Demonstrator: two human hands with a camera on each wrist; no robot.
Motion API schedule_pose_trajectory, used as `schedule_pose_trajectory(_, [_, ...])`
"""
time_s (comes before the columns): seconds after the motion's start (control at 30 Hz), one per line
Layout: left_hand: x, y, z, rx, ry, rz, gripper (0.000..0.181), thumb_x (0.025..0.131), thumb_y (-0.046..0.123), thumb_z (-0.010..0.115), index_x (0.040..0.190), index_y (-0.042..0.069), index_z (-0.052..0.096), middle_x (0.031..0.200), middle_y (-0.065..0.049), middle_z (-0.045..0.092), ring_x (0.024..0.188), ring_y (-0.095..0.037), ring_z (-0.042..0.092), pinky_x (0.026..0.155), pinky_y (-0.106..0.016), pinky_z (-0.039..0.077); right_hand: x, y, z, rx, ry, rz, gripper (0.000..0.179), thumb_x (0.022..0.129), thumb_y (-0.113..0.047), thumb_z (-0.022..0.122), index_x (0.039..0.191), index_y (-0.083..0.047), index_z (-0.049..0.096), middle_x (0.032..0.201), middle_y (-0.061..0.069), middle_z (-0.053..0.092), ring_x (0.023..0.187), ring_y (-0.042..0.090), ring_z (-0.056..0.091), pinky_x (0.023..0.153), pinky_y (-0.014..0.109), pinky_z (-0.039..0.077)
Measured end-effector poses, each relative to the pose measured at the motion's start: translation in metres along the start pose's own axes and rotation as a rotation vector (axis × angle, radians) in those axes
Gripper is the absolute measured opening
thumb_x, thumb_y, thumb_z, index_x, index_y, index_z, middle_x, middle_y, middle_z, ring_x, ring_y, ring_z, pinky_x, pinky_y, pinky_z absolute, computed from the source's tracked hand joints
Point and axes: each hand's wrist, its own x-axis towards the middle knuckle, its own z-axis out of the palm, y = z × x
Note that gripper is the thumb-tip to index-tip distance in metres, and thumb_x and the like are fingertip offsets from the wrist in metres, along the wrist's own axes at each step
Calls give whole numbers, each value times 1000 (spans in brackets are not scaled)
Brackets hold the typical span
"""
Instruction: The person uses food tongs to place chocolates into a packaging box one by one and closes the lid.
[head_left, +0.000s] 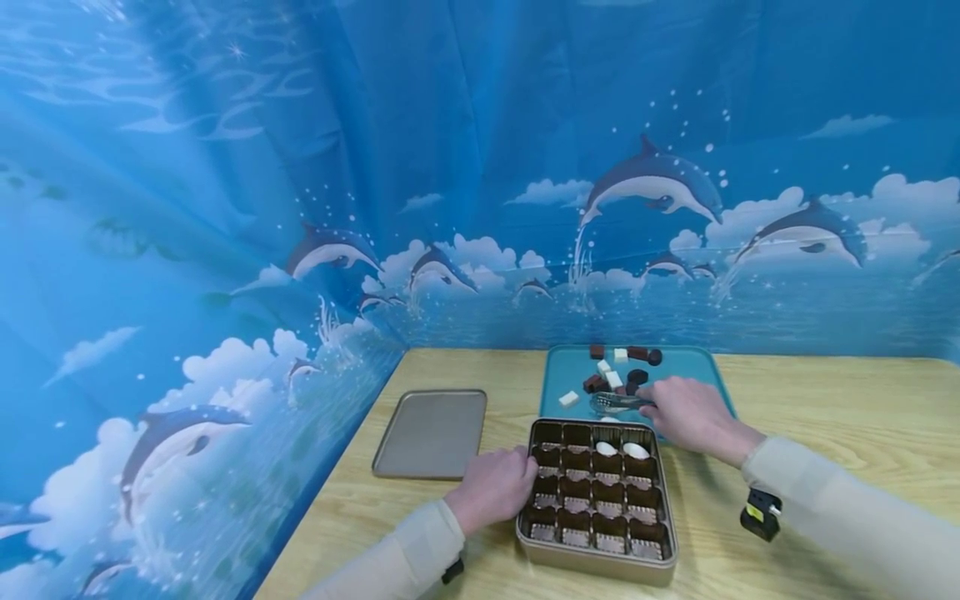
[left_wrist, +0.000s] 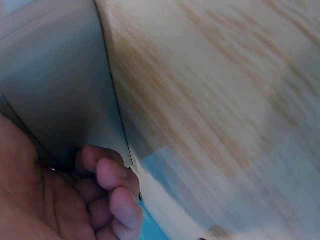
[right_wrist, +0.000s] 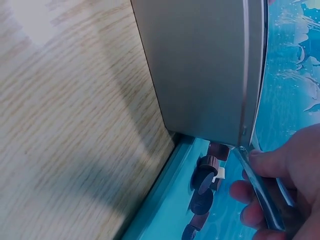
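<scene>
L hand [head_left: 493, 487]: fngrs curled | R hand [head_left: 688, 414]: gripping, farther fwd

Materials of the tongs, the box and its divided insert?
Tongs: likely metal, polished; bright highlights run along the arm.
Box: probably metal, satin finish; smooth wall with a soft sheen, though coated plastic isn't ruled out.
Insert: looks like thin, glossy brown plastic; shiny reflections, ribbed pockets.

The box insert [head_left: 592, 492] is brown, the dolphin-printed backdrop [head_left: 480, 133] blue.
</scene>
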Motion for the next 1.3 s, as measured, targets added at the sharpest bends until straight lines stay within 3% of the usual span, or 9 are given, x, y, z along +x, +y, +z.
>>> schedule_pose_trajectory(0.27, [-1, 1, 1, -7, -13, -5, 42, 107, 34, 35, 85, 12, 63, 65, 0, 55, 57, -15, 54, 51, -33, 46, -6, -2, -5, 6, 31, -6, 30, 94, -16, 69, 121, -3, 71, 64, -5, 64, 41, 7, 29, 39, 20, 24])
schedule_pose_trajectory(0.43, [0, 1, 1, 8, -3, -6, 41, 107, 33, 36, 85, 12, 64, 66, -1, 57, 58, -17, 56, 52, -35, 47, -11, -5, -15, 1, 58, -23, 32, 94, -18, 69, 123, -4, 71, 51, -8, 47, 42, 7, 26, 40, 22, 25])
schedule_pose_trajectory(0.6, [0, 1, 2, 11, 0, -5, 40, 106, 33, 37, 83, 12, 63, 65, -2, 58, 58, -18, 57, 51, -35, 47, -17, -10, -25, -13, 93, -49, 32, 94, -19, 69, 123, -5, 70, 52, -8, 47, 42, 8, 26, 41, 23, 26])
schedule_pose_trajectory(0.77, [0, 1, 1, 13, 6, -2, 40, 106, 32, 37, 84, 12, 63, 66, -2, 59, 59, -19, 60, 53, -36, 49, -22, -20, -34, -4, 115, -62, 31, 95, -20, 69, 123, -7, 71, 76, 2, 72, 41, 7, 26, 39, 23, 24])
schedule_pose_trajectory(0.83, [0, 1, 1, 14, 9, 4, 40, 106, 32, 37, 83, 12, 63, 66, -2, 59, 59, -19, 60, 53, -36, 49, -25, -25, -37, -5, 124, -71, 31, 94, -21, 70, 122, -8, 72, 86, 5, 76, 41, 7, 28, 40, 23, 25])
schedule_pose_trajectory(1.1, [0, 0, 1, -3, 2, 19, 40, 107, 32, 37, 82, 13, 62, 63, 2, 53, 55, -15, 54, 51, -33, 47, -40, -45, -39, -6, 136, -122, 27, 93, -19, 71, 118, -10, 74, 111, 9, 76, 40, 4, 29, 39, 22, 27])
schedule_pose_trajectory(1.3, [0, -2, 2, -13, -13, 22, 40, 108, 31, 36, 82, 14, 61, 62, 4, 50, 54, -12, 49, 49, -30, 44, -41, -54, -32, 11, 107, -133, 29, 92, -22, 72, 119, -10, 73, 110, 9, 76, 41, 3, 29, 38, 21, 26])
